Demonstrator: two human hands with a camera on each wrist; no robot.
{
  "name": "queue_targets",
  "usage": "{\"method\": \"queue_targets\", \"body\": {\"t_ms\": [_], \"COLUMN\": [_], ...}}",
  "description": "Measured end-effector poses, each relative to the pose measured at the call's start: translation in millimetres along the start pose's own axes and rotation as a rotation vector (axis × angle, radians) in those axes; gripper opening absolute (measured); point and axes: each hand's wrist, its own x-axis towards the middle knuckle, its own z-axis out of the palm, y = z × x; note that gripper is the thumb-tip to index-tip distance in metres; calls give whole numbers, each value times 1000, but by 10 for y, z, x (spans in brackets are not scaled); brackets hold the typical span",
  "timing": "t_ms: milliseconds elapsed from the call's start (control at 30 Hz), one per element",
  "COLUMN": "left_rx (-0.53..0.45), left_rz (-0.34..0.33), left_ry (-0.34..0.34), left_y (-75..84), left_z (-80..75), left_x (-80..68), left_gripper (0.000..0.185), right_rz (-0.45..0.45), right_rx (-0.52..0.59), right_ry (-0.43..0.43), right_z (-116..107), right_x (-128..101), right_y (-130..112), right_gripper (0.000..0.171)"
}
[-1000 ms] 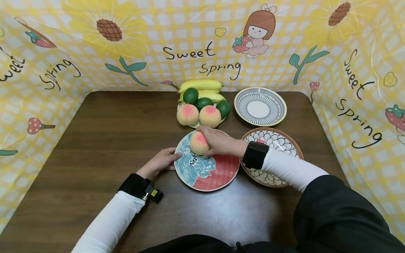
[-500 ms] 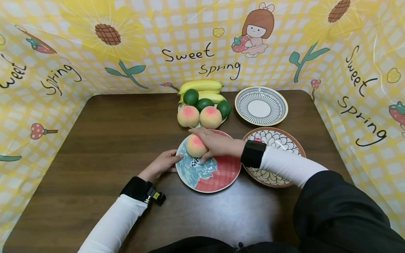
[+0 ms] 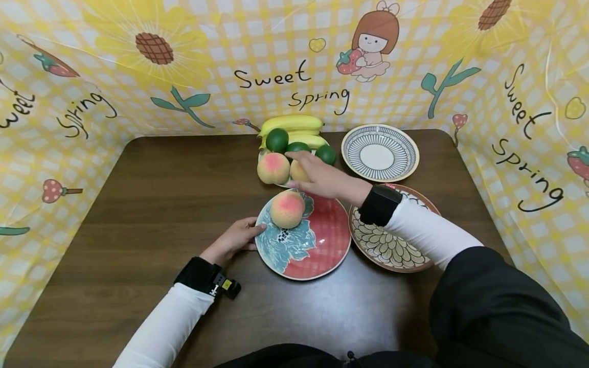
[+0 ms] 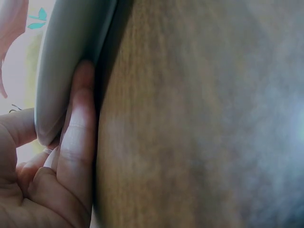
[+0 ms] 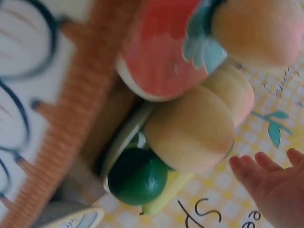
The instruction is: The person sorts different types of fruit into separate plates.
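Note:
My left hand (image 3: 234, 237) pinches the left rim of a red-and-blue flowered plate (image 3: 324, 240), thumb on top and fingers beneath. In the left wrist view the plate's pale underside (image 4: 71, 57) sits close to the wooden table. One peach (image 3: 287, 208) rests on the upper left part of that plate. Farther back, my right hand (image 3: 317, 176) hovers over a fruit plate, its fingers extended and partly hiding a peach (image 3: 298, 171). Beside it lies another peach (image 3: 273, 168). The right wrist view shows a gap between the fingers and the nearest peach (image 5: 190, 128).
Bananas (image 3: 292, 122) and several dark green oval fruits (image 3: 277, 140) share the fruit plate. A white plate with dark lines (image 3: 379, 153) stands at the back right. A brown-rimmed petal-patterned plate (image 3: 391, 245) lies under the right forearm. A yellow checked cloth (image 3: 207, 30) walls the table.
My right hand has let go of the peach on the flowered plate and moved back over the fruit plate. The left hand keeps its hold on the rim.

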Motion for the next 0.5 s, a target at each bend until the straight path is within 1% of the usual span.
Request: {"method": "queue_targets", "body": {"t_ms": [133, 200, 267, 367, 500], "left_rx": [0, 3, 5, 9, 11], "left_rz": [-2, -2, -3, -8, -15], "left_ry": [4, 6, 6, 4, 6], "left_y": [4, 5, 6, 2, 5], "left_z": [-5, -5, -3, -2, -3], "left_x": [3, 5, 7, 9, -1], "left_gripper": [48, 48, 49, 48, 49], "right_rz": [12, 11, 14, 26, 23], "right_rx": [-77, -95, -93, -84, -121], "right_ry": [78, 93, 91, 67, 66], "right_z": [-82, -91, -80, -41, 15], "right_x": [73, 106, 136, 166, 194], "right_y": [40, 77, 124, 193, 267], "right_gripper": [72, 71, 72, 76, 79]}}
